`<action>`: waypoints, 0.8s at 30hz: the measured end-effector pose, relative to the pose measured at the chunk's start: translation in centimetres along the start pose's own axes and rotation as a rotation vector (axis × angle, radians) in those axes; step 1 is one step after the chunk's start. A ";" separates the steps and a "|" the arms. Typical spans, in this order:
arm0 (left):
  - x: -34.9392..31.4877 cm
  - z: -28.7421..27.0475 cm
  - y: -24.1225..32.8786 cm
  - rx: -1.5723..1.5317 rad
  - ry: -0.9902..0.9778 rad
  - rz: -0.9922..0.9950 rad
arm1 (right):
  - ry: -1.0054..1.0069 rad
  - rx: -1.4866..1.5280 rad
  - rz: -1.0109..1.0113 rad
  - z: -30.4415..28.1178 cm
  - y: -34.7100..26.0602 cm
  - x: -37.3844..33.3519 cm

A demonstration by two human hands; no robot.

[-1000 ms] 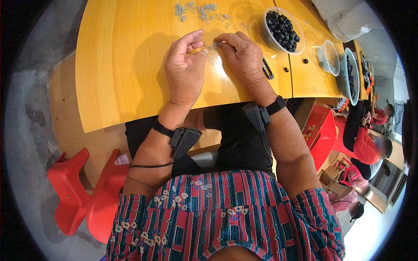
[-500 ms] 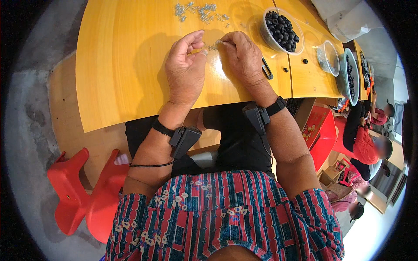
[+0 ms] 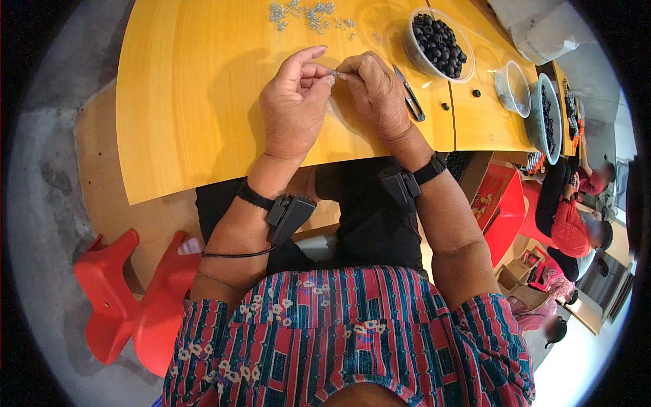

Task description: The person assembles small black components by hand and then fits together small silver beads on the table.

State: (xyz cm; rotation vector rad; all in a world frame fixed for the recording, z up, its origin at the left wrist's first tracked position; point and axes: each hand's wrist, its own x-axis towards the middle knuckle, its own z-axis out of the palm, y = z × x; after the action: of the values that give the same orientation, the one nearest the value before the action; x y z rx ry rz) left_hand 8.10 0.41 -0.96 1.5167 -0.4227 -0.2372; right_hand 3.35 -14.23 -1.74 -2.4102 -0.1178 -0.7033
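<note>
My left hand (image 3: 297,108) and my right hand (image 3: 376,91) meet over the table, both closed, thumbs against fingertips. Pinched between them is a small silvery metal piece (image 3: 336,73) that looks like a spring; the fingers hide most of it. Beyond my hands lies a loose scatter of similar small metal springs (image 3: 317,17). Thread snips (image 3: 411,97) with dark handles rest on the table just right of my right hand. Farther right, a clear round tub (image 3: 409,55) holds many small black rounded plastic parts (image 3: 441,46).
Two loose black parts (image 3: 476,93) lie on the yellow table (image 3: 183,102). A clear tub (image 3: 500,91) and a pale blue basin (image 3: 542,146) stand at the right. Red chairs (image 3: 108,292) are at the lower left. Other people (image 3: 573,224) sit at the far right.
My hands have come together from slightly apart, with fingertips now meeting at the small metal piece. The right hand moved left, uncovering more of the snips.
</note>
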 end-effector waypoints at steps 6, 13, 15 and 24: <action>0.1 -0.1 -0.2 0.037 -0.007 0.003 | -0.031 0.066 0.065 -0.3 -0.4 0.2; 0.1 0.1 -0.7 -0.007 0.011 0.012 | 0.008 0.057 0.006 -0.4 0.1 0.1; 0.0 0.1 -0.5 0.009 0.014 0.016 | 0.023 0.082 0.028 -0.3 0.1 0.1; 0.1 0.1 -0.1 0.021 0.025 0.007 | 0.040 0.060 0.037 -0.3 0.0 0.0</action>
State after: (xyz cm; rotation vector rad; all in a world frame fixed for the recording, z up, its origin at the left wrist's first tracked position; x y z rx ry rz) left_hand 8.15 0.25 -1.04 1.5371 -0.4121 -0.2091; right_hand 3.21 -14.42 -1.52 -2.3339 -0.0772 -0.7205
